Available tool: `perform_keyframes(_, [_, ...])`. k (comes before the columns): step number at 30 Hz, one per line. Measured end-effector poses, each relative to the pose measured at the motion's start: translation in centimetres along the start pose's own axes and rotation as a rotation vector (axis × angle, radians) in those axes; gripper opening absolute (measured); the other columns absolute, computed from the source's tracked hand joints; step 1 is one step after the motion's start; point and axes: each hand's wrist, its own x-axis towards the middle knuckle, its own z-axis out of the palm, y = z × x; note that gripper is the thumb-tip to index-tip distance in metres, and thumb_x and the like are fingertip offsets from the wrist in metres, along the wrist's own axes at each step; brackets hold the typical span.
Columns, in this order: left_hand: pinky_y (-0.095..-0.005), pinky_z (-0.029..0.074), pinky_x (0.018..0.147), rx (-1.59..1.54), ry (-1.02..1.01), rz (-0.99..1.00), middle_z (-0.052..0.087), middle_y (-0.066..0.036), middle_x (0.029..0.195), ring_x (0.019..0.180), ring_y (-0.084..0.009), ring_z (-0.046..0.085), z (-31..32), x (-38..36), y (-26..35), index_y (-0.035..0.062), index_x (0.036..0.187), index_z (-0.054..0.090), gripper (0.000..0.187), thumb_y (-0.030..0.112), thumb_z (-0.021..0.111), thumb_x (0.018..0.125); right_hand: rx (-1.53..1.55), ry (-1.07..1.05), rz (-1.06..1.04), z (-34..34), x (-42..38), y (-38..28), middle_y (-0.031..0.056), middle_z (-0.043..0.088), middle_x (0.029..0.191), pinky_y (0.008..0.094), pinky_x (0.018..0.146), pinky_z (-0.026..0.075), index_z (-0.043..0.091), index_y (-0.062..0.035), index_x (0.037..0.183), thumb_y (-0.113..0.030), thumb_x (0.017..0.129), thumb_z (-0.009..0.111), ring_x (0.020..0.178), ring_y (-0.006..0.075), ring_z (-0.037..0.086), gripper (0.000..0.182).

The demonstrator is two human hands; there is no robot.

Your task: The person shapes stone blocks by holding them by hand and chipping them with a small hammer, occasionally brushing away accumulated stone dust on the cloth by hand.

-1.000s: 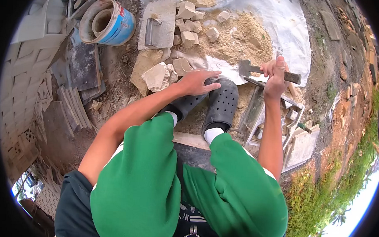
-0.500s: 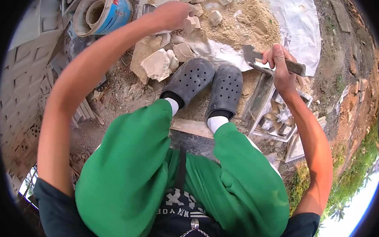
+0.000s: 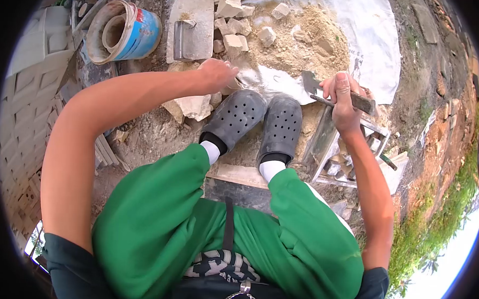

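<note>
In my right hand (image 3: 347, 95) is a hammer (image 3: 364, 104), its flat dark metal head pointing left over the edge of the white sheet. A thin dark rod-like tool (image 3: 321, 100) sticks out beside it from the same grip. My left hand (image 3: 219, 76) is low over the broken stone pieces left of my grey clogs, fingers curled inward. What these fingers hold is hidden, and I cannot tell what it is. A pale stone chunk (image 3: 195, 107) lies just below that wrist. Above the hand, several cream stone pieces (image 3: 235, 44) sit beside a heap of sandy rubble (image 3: 314, 44).
A flat slab (image 3: 201, 40) with a metal piece (image 3: 183, 41) lies at the upper left, near a blue and white bucket (image 3: 144, 35). A framed tray (image 3: 323, 173) of small stone pieces stands right of my clogs (image 3: 280, 127). The white sheet (image 3: 377, 54) spreads beneath the rubble.
My left hand has come down from the stone pieces at the top toward those beside my clogs. My right hand keeps its grip on the hammer. The view has shifted slightly.
</note>
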Motion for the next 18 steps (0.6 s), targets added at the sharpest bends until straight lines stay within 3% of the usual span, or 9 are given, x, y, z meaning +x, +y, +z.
perform_keyframes(3, [-0.0423, 0.055, 0.066, 0.027, -0.106, 0.048, 0.067, -0.017, 0.093, 0.084, -0.0319, 0.069, -1.4, 1.5, -0.1, -0.0012, 0.114, 0.055, 0.036, 0.006, 0.061, 0.079, 0.007, 0.009, -0.071, 0.6, -0.4, 0.2, 0.0034, 0.053, 0.062, 0.0294, 0.062, 0.043, 0.054, -0.0033, 0.07, -0.038, 0.102, 0.045, 0.065, 0.0142, 0.053, 0.048])
perform_keyframes(5, [-0.0422, 0.054, 0.064, 0.137, -0.127, 0.056, 0.067, -0.014, 0.084, 0.081, -0.0312, 0.069, -2.8, 3.6, 0.6, -0.0005, 0.102, 0.061, 0.025, 0.006, 0.061, 0.078, -0.042, -0.002, -0.026, 0.3, -0.4, 0.4, 0.0037, 0.053, 0.062, 0.0296, 0.062, 0.043, 0.054, -0.0033, 0.069, -0.037, 0.102, 0.045, 0.064, 0.0141, 0.052, 0.048])
perform_keyframes(6, [-0.0424, 0.054, 0.063, 0.072, -0.1, 0.062, 0.066, -0.017, 0.088, 0.08, -0.0319, 0.068, -5.1, 4.3, 1.5, -0.0003, 0.093, 0.063, 0.017, 0.007, 0.061, 0.078, -0.001, 0.022, -0.038, 0.3, -0.4, 0.6, 0.0038, 0.053, 0.062, 0.0295, 0.062, 0.042, 0.054, -0.0032, 0.069, -0.037, 0.102, 0.045, 0.063, 0.014, 0.052, 0.048])
perform_keyframes(8, [-0.0447, 0.055, 0.068, -0.059, 0.211, 0.124, 0.069, -0.016, 0.084, 0.081, -0.0323, 0.069, -6.4, 7.5, 2.0, 0.002, 0.084, 0.068, 0.012, 0.004, 0.057, 0.08, 0.058, 0.057, -0.031, 0.1, -0.4, 0.7, 0.0034, 0.051, 0.06, 0.0297, 0.063, 0.044, 0.054, -0.0027, 0.069, -0.038, 0.102, 0.046, 0.062, 0.0136, 0.052, 0.049])
perform_keyframes(10, [-0.0462, 0.052, 0.079, -0.232, 0.289, 0.117, 0.064, -0.027, 0.103, 0.097, -0.0369, 0.064, -8.7, 10.6, 2.3, -0.0019, 0.106, 0.059, 0.026, 0.012, 0.059, 0.084, 0.114, 0.101, -0.042, -0.1, -0.3, 1.1, 0.0029, 0.051, 0.059, 0.03, 0.064, 0.045, 0.053, -0.0026, 0.068, -0.038, 0.102, 0.046, 0.062, 0.0136, 0.052, 0.05])
perform_keyframes(11, [-0.0462, 0.052, 0.079, -0.229, 0.299, 0.121, 0.064, -0.027, 0.103, 0.097, -0.0369, 0.064, -9.2, 12.4, 2.5, -0.0019, 0.106, 0.059, 0.026, 0.012, 0.059, 0.084, 0.174, 0.151, -0.046, -0.2, -0.2, 1.3, 0.0025, 0.051, 0.058, 0.0303, 0.065, 0.046, 0.053, -0.0025, 0.068, -0.038, 0.102, 0.047, 0.062, 0.0135, 0.052, 0.05])
perform_keyframes(13, [-0.0472, 0.049, 0.088, -0.386, 0.36, -0.066, 0.063, -0.025, 0.1, 0.102, -0.0395, 0.062, -9.1, 15.6, 2.9, -0.0013, 0.116, 0.053, 0.035, 0.015, 0.059, 0.086, 0.242, 0.187, -0.056, -0.4, 0.0, 1.5, 0.0015, 0.047, 0.056, 0.0317, 0.066, 0.048, 0.051, -0.0036, 0.066, -0.036, 0.102, 0.047, 0.059, 0.0127, 0.049, 0.049])
perform_keyframes(14, [-0.0471, 0.049, 0.09, -0.393, 0.326, -0.095, 0.06, -0.023, 0.108, 0.107, -0.0389, 0.06, -9.1, 16.4, 3.2, 0.0, 0.122, 0.05, 0.042, 0.021, 0.059, 0.088, 0.303, 0.235, -0.059, -0.6, 0.0, 1.6, 0.001, 0.044, 0.055, 0.0322, 0.066, 0.048, 0.05, -0.0046, 0.066, -0.036, 0.102, 0.047, 0.057, 0.0119, 0.047, 0.047])
perform_keyframes(18, [-0.047, 0.048, 0.091, -0.303, 0.423, -0.172, 0.056, -0.022, 0.12, 0.112, -0.0369, 0.058, -7.7, 18.9, 4.1, 0.0005, 0.122, 0.051, 0.043, 0.028, 0.058, 0.09, 0.442, 0.335, -0.042, -1.0, 0.1, 1.9, -0.0004, 0.039, 0.055, 0.0332, 0.066, 0.048, 0.047, -0.0069, 0.068, -0.033, 0.101, 0.048, 0.053, 0.0099, 0.042, 0.043])
